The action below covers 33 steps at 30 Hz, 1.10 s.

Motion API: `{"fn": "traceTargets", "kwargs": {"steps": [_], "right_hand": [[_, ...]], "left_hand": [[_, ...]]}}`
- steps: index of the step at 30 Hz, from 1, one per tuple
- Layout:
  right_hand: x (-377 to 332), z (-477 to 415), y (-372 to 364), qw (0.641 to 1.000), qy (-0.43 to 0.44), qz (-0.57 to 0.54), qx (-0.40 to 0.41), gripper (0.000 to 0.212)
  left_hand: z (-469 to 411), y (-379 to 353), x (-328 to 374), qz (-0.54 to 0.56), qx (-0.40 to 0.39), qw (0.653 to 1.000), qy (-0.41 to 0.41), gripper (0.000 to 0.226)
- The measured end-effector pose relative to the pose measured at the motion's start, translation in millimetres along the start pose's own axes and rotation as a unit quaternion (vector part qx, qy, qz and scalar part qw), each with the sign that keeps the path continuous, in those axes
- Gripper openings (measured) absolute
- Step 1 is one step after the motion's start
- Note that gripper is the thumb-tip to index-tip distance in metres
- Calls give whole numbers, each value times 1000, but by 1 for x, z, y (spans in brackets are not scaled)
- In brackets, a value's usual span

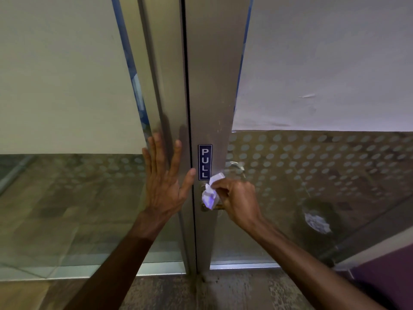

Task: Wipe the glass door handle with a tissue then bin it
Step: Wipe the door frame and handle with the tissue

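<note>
My right hand (240, 201) grips a crumpled white tissue (211, 193) and presses it onto the metal door handle (218, 206), which it mostly hides. The handle sits on the aluminium frame (214, 86) of the glass door, just below a blue PULL sticker (205, 162). My left hand (164, 177) lies flat with fingers spread on the neighbouring frame post, left of the door seam. A second handle (235, 165) shows through the glass on the far side. A round bin (317, 218) with white paper in it is seen through the glass at the lower right.
Frosted film and dotted bands cover the glass panels on both sides. A purple surface (384, 276) stands at the lower right corner. Speckled floor (201, 291) runs along the door's bottom rail.
</note>
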State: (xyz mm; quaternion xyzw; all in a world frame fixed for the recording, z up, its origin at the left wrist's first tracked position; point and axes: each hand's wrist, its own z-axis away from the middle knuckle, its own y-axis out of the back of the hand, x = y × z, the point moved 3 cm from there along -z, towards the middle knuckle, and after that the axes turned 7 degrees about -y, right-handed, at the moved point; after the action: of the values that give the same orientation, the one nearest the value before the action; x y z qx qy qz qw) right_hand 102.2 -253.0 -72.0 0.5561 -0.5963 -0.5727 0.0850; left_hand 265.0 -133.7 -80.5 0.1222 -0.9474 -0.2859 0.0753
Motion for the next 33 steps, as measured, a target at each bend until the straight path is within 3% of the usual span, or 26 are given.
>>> {"fn": "traceTargets", "kwargs": {"steps": [4,9,13,15,20,23,25,33], "right_hand": [[0,5,-32,989,-57,95,-99,20],[-4,11,-44,991,-67,115,-18,33],[-13,8,-53,990,-78,113,-35,14],[-19,7,-59,986,-75,142,-39,19],[-27,21,-67,948,58,312,1,42],[-17,34,-60,907,222,344,100,16],[-3,42,-55,880,300,341,138,20],[50,52,-26,855,383,322,138,15]], "left_hand": [[8,0,3,10,1,1000,12,74],[5,4,5,11,3,1000,21,72],[9,4,2,1,-5,1000,22,73],[9,4,2,0,-8,1000,24,73],[6,5,3,1,-10,1000,19,74],[1,4,6,10,-7,1000,20,74],[-2,4,7,17,-5,1000,16,73],[-3,2,12,28,9,1000,9,75]]}}
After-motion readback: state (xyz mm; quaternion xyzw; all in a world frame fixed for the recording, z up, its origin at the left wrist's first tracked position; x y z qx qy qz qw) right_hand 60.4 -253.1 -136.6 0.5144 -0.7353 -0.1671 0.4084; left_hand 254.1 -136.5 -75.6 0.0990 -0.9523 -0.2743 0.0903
